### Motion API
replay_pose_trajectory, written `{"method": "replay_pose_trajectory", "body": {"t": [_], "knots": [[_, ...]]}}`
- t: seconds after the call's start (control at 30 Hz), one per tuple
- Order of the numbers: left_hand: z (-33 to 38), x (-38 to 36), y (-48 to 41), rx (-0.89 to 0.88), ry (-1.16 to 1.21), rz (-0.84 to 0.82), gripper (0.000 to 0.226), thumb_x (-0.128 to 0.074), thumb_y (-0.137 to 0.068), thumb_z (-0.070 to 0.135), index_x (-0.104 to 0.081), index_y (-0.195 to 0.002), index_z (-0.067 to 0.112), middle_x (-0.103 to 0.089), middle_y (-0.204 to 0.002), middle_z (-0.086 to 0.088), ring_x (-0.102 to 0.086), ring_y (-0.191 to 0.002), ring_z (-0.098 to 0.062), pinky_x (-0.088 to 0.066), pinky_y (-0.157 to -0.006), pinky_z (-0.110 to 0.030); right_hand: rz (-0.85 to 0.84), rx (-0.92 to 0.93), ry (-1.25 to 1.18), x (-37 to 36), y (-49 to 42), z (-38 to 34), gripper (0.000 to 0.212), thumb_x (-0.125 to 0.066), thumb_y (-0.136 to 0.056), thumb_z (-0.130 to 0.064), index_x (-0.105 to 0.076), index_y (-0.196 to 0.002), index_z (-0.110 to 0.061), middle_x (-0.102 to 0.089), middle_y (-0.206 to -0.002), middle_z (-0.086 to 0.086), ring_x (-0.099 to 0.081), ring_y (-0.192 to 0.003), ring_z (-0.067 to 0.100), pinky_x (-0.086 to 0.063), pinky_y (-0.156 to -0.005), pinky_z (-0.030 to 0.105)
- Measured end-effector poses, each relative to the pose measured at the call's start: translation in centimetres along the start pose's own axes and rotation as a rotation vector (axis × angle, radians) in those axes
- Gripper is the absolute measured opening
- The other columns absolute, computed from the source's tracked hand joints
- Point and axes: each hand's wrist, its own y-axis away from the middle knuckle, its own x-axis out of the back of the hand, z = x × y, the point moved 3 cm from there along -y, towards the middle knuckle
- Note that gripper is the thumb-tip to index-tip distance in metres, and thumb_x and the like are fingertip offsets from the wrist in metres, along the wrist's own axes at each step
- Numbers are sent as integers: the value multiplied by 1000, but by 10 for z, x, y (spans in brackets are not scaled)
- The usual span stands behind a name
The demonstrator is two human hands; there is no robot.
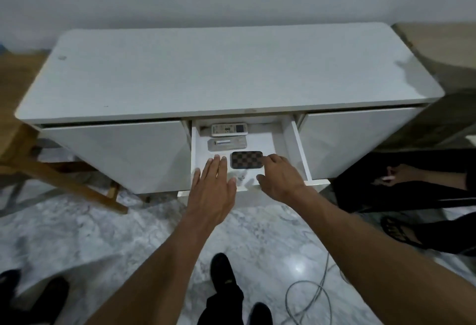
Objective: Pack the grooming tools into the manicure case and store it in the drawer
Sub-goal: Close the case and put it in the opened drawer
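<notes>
The manicure case (pixel 246 159), closed and covered in a brown checkered pattern, lies flat on the floor of the open white drawer (pixel 298 149), near its front. My left hand (pixel 215 188) is spread flat with straight fingers over the drawer's front left part, just left of the case and not holding anything. My right hand (pixel 279 176) reaches in from the right with its fingers bent down at the case's right end; whether they touch it I cannot tell. No loose grooming tools are visible.
Behind the case in the drawer lie a white remote control (pixel 228 129) and a silver remote (pixel 226 143). The white cabinet top (pixel 219 70) is bare. Another person sits at the right (pixel 412 178). A wooden stool (pixel 59 170) stands left; a cable (pixel 314 296) lies on the marble floor.
</notes>
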Motion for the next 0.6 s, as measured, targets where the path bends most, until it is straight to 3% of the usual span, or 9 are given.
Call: {"method": "replay_pose_trajectory", "body": {"t": [0.17,0.33,0.6], "knots": [[10,-25,52,16,-68,-48,62,-20,-102,39,-2,-155,13,-1,-164,-4,1,-151,-18,-3,-121,-40,-1,39,44,-21,48,14,52,-50,-95,-31,-38,-140,-8,-41,-148,11,-34,-138,31,-35,-112,46],[16,-42,70,58,-104,-82,67,-25,-102,39,7,-154,12,13,-163,-4,11,-150,-18,-5,-122,-43,-39,55,85,-40,74,22,69,-46,-98,-29,-10,-154,-9,-4,-164,9,-3,-151,29,-14,-120,50],[18,-49,65,86,-96,-57,71,-30,-101,38,7,-154,9,12,-163,-7,10,-151,-20,-9,-122,-43,-89,51,89,-46,76,20,82,-51,-92,-17,1,-154,-3,7,-163,13,5,-151,33,-10,-121,47]]}}
